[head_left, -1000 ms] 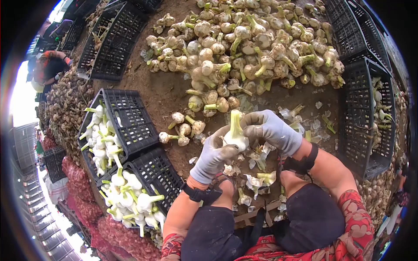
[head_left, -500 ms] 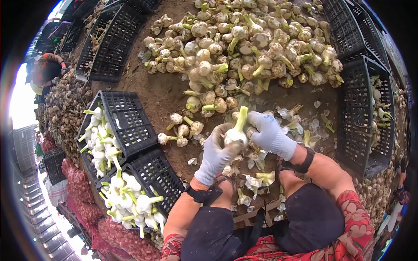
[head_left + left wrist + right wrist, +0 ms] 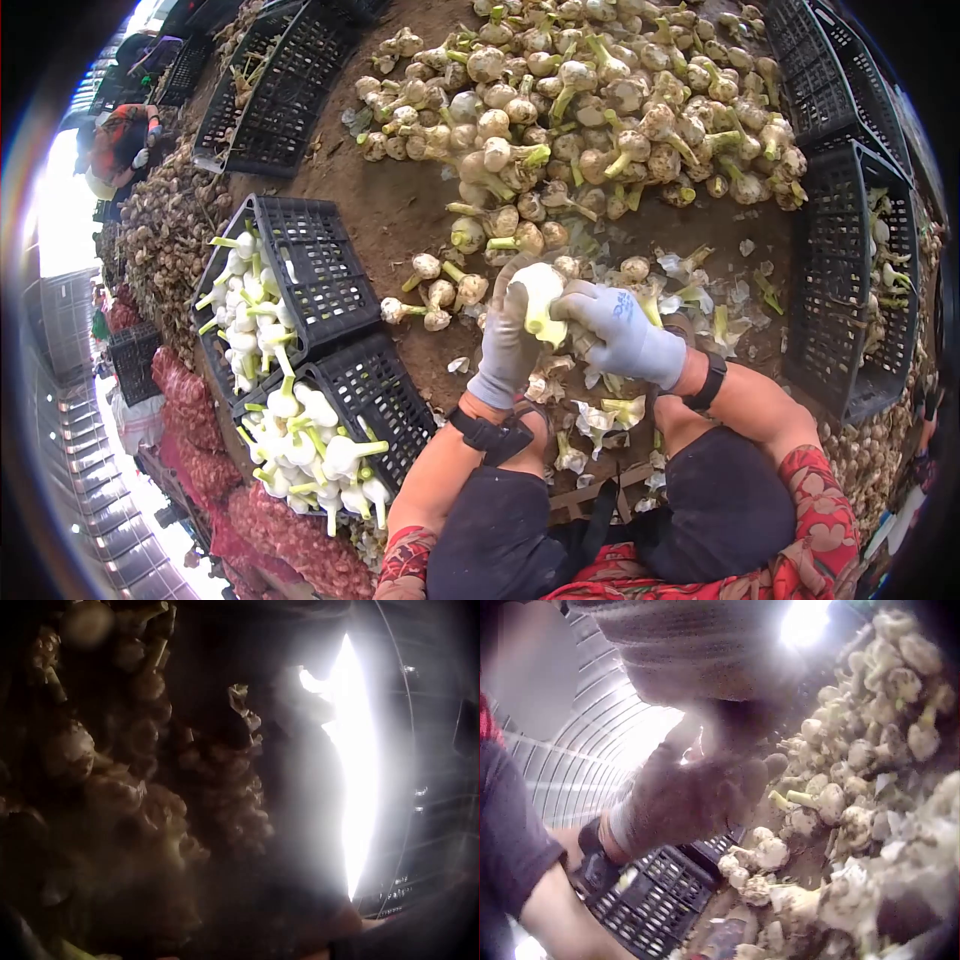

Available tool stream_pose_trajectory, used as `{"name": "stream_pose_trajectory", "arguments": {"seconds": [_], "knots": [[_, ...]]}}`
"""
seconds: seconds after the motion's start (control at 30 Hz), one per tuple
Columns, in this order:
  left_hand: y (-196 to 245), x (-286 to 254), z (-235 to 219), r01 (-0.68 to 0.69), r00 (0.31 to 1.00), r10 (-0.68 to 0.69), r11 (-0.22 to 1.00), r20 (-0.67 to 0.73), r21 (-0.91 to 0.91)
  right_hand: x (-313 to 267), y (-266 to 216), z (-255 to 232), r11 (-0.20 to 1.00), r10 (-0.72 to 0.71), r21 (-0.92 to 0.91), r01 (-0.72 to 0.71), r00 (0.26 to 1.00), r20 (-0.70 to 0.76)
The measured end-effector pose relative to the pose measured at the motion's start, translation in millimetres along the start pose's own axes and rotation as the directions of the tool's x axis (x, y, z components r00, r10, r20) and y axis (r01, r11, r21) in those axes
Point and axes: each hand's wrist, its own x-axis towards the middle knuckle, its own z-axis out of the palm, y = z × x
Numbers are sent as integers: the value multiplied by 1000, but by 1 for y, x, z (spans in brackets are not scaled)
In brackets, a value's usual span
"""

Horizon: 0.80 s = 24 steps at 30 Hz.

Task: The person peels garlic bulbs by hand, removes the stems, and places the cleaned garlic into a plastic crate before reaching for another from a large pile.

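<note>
A white garlic bulb (image 3: 542,292) is held between two gloved hands in the head view, its stem end tilted down toward the body. The left hand (image 3: 508,335) grips it from the left side, fingers round its far side. The right hand (image 3: 622,332) pinches its right side with thumb and fingers. In the right wrist view the left hand (image 3: 690,796) and the right hand (image 3: 697,649) meet, the bulb mostly hidden. The left wrist view is dark and blurred, showing no clear hand.
Unpeeled garlic (image 3: 620,130) is heaped ahead. Black crates (image 3: 312,270) of white bulbs stand at the left, another crate (image 3: 850,280) at the right. Peeled skins (image 3: 600,420) litter the ground near the knees. Another person (image 3: 122,150) bends at the far left.
The bulb has turned from stem up to stem down toward the body. The left hand has rotated more upright around it, and the whole head view has shifted slightly.
</note>
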Motion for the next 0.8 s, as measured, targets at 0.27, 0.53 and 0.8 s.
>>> {"name": "stream_pose_trajectory", "arguments": {"seconds": [0.27,0.53,0.8], "knots": [[10,-3,-19,356,934,-330,890,136,-285,-3,9,-14,183,445,863,-471,822,355],[16,-3,-19,376,899,-327,918,291,-128,3,11,-16,-51,490,931,-363,803,340],[15,-13,-4,462,742,-541,841,396,282,29,31,-37,135,512,959,-250,846,148]]}}
